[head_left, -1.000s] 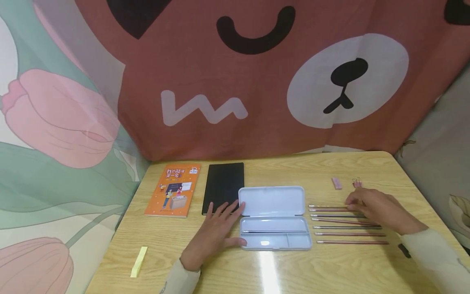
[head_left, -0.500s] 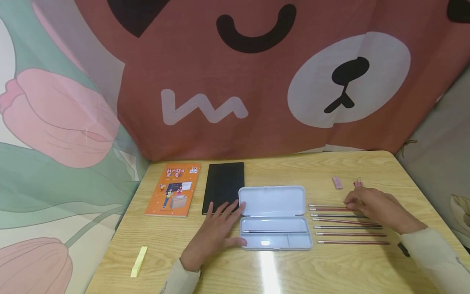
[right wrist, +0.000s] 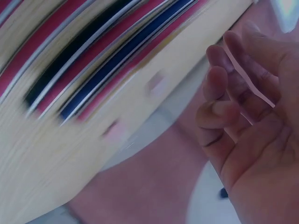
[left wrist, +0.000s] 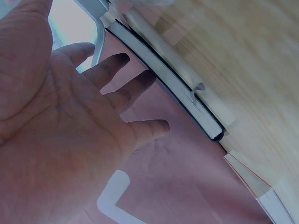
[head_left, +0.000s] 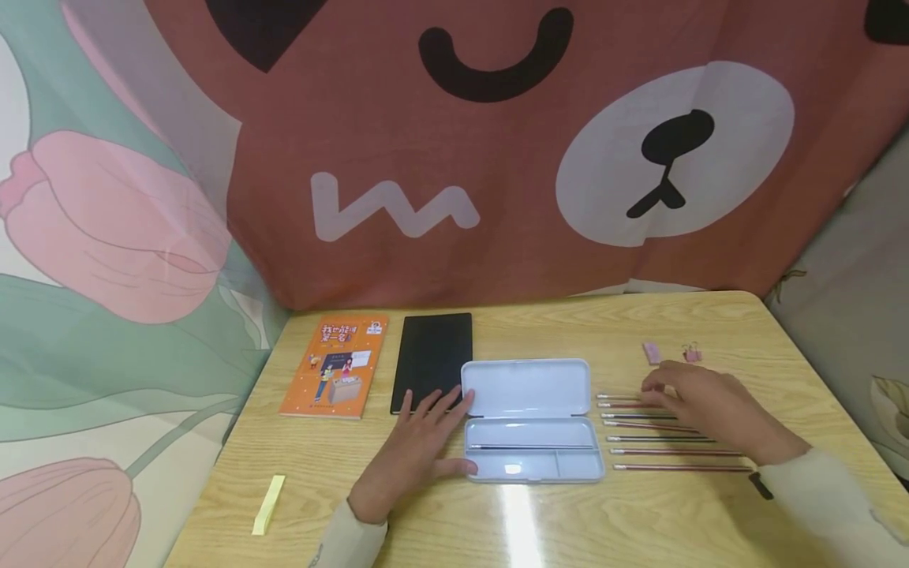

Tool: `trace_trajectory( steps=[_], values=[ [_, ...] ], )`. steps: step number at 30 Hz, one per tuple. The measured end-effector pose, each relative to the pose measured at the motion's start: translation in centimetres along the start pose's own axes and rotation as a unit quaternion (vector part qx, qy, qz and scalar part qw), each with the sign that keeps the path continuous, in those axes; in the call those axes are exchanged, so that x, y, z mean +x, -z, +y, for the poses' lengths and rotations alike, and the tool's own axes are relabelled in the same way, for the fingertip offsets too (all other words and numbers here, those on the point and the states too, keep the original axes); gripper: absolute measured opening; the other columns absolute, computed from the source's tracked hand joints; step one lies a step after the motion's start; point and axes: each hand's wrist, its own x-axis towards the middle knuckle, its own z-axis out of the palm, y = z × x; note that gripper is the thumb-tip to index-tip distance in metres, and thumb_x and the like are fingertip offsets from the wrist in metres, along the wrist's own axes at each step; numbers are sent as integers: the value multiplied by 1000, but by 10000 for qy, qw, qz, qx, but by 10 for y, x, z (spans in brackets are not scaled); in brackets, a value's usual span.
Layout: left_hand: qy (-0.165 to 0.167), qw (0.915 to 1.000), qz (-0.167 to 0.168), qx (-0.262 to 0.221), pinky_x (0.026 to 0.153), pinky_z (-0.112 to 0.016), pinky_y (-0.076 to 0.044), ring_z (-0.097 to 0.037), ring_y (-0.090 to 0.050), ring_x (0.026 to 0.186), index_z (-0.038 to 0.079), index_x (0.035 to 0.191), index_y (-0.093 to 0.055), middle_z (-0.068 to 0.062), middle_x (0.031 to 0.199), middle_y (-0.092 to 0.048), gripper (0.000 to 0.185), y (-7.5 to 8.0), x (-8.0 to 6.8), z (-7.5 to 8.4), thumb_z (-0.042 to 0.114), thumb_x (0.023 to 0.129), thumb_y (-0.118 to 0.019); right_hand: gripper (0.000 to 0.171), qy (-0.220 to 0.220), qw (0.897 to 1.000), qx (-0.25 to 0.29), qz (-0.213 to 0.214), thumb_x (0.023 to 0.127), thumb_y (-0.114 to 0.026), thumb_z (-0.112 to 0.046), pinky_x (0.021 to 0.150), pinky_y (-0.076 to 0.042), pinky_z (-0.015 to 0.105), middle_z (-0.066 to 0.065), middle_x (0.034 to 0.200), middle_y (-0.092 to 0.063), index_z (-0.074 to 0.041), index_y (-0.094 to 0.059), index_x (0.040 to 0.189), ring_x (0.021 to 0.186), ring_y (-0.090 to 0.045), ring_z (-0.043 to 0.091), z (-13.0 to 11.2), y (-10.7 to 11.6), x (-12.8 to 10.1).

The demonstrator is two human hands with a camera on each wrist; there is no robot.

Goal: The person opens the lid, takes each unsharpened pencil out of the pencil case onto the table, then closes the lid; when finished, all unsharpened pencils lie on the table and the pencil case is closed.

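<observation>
A pale blue pencil case (head_left: 525,390) lies unfolded on the table, one dark pencil (head_left: 533,447) in its upper compartment. My left hand (head_left: 413,451) rests along its left side, fingers spread across the lid's edge and thumb at the tray's lower left corner. To the right of the case, several red and dark pencils (head_left: 682,468) lie side by side, eraser ends toward it. Over the upper pencils hovers my right hand (head_left: 717,406), hiding parts of them. In the right wrist view this hand (right wrist: 261,126) has loosely bent fingers with nothing between them.
Behind the pencils are a pink eraser (head_left: 651,353) and a pink binder clip (head_left: 692,353). A black notebook (head_left: 433,355) and an orange book (head_left: 337,367) lie at the back left. A yellow paper strip (head_left: 268,505) is at the front left.
My right hand has shifted left along the pencils, uncovering the binder clip. Its thumb and fingertips are farther apart. My left hand, the case and the pencils stay in place.
</observation>
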Motion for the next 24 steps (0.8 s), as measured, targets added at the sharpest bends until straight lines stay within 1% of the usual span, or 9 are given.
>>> trace_trajectory(
  steps=[2,5,8,11,15,18,20,22,24],
  values=[
    [24,10000,-23,-3,130,-81,-11,-47,-38,162,23,176,-31,-12,180,-35,102,1,0,0,64,95,-77,9,249,9995,-13,215,98,-85,-21,51,-45,21,-13,98,-75,-25,-82,104,71,-58,-8,-17,-2,4],
    [38,10000,-43,8,131,-81,-11,-47,-38,162,24,177,-30,-11,181,-35,103,1,1,0,65,95,-77,10,701,9964,3,471,96,-87,-23,54,-49,21,-18,96,-71,-29,-81,101,79,-61,-8,-41,-7,10],
    [23,10000,-39,22,130,-81,-11,-47,-38,162,23,176,-31,-12,180,-35,103,1,1,0,65,94,-77,10,1045,9930,168,530,96,-87,-23,56,-51,20,-18,98,-72,-29,-81,101,81,-62,-7,-61,-14,14],
    [22,10000,-49,17,130,-81,-11,-47,-38,162,23,177,-30,-12,180,-35,104,0,0,0,65,94,-77,7,1233,9911,333,380,98,-85,-26,59,-54,21,-16,100,-73,-26,-81,103,82,-62,-4,-77,-21,18],
    [35,10000,-56,-39,131,-81,-10,-47,-37,163,24,177,-30,-11,181,-34,103,-1,1,-1,65,95,-77,14,1277,9904,490,-199,101,-82,-33,72,-61,27,-13,104,-73,-22,-82,110,90,-67,2,-92,-30,21],
    [23,10000,-30,-51,131,-81,-10,-47,-37,162,24,177,-31,-11,181,-35,103,-1,0,-1,65,95,-77,17,1243,9886,652,-548,101,-82,-32,79,-63,30,-14,106,-73,-22,-82,115,95,-67,2,-97,-35,21],
    [5,10000,-15,-51,130,-81,-10,-48,-37,162,24,176,-31,-12,181,-35,102,-1,0,-1,65,95,-77,17,1276,9870,781,-581,100,-83,-27,81,-63,31,-15,108,-74,-22,-81,117,96,-68,1,-98,-38,19],
    [-11,10000,-11,-34,130,-81,-10,-48,-37,162,24,176,-31,-12,181,-35,102,-1,0,-1,64,95,-77,18,1326,9860,871,-515,100,-83,-23,81,-63,31,-15,108,-74,-22,-80,117,96,-68,1,-98,-41,18],
    [-50,10000,23,-34,129,-82,-11,-49,-38,161,22,176,-32,-13,180,-35,102,0,0,-1,64,95,-77,18,1414,9850,908,-383,99,-83,-19,83,-64,32,-14,109,-75,-22,-79,117,99,-70,5,-97,-44,16]
  ],
)
